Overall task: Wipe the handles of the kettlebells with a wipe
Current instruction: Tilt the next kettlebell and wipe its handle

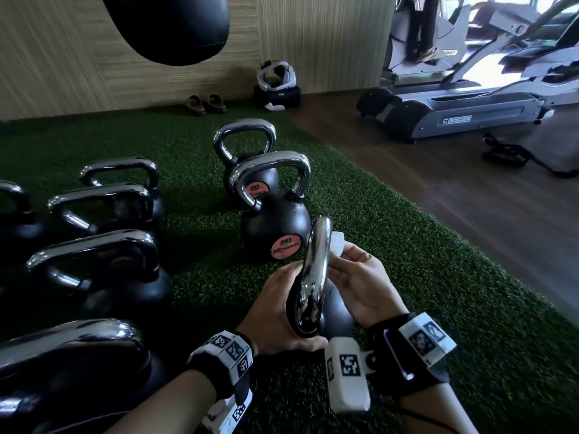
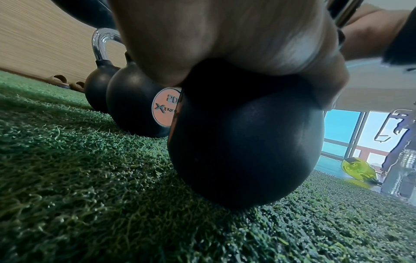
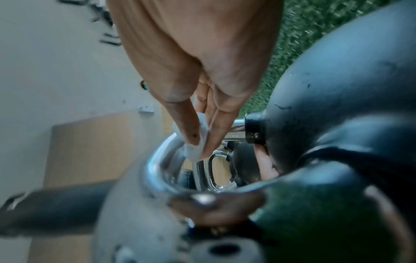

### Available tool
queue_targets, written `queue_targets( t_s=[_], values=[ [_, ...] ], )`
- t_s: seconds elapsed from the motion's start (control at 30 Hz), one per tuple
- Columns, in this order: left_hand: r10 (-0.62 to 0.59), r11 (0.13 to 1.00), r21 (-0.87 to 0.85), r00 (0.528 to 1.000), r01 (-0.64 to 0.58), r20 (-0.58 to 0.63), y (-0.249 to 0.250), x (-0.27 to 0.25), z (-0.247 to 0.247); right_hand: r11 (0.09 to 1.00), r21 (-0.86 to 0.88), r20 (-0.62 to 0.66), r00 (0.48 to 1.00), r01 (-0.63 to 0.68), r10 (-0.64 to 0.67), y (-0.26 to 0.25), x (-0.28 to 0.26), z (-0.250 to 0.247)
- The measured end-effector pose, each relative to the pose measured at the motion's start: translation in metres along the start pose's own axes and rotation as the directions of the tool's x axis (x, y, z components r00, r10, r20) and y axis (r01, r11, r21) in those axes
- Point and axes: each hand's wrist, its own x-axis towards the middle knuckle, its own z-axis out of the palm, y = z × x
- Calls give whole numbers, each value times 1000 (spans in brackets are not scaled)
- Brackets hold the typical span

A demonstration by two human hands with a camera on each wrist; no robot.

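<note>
On green turf, near kettlebell heavy and steady, chrome handle slick, left hand grasping its base, right hand pinching soft wipe against it.

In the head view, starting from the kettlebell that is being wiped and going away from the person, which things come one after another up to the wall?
Held kettlebell's handle with the wipe → kettlebell with the orange 20 label → second kettlebell behind it → pair of sandals beside the wall.
</note>
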Motion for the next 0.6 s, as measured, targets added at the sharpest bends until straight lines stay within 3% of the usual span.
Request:
queue_targets(
  t_s=[0.1, 0.23, 0.4, 0.5, 0.6],
  values=[
    [-39, 999, -17, 999, 39, -5, 4, 0, -1, 956, -239, -106, 974, 169, -199, 7, -7, 1],
    [-58, 998, -27, 998, 58, 10, 1, 0, -1, 743, -599, -154, 867, 300, -475, 11, 4, 5],
    [-96, 995, -32, 995, 98, 34, -2, 0, -2, 534, -823, -221, 757, 193, -614, 11, 26, 9],
    [-105, 993, -43, 994, 107, 41, -4, 2, -2, 477, -860, -206, 734, 179, -647, 10, 28, 11],
    [-92, 996, -16, 994, 93, 55, -7, 1, -2, 432, -891, -193, 746, 140, -638, 8, 34, 8]
  ],
)
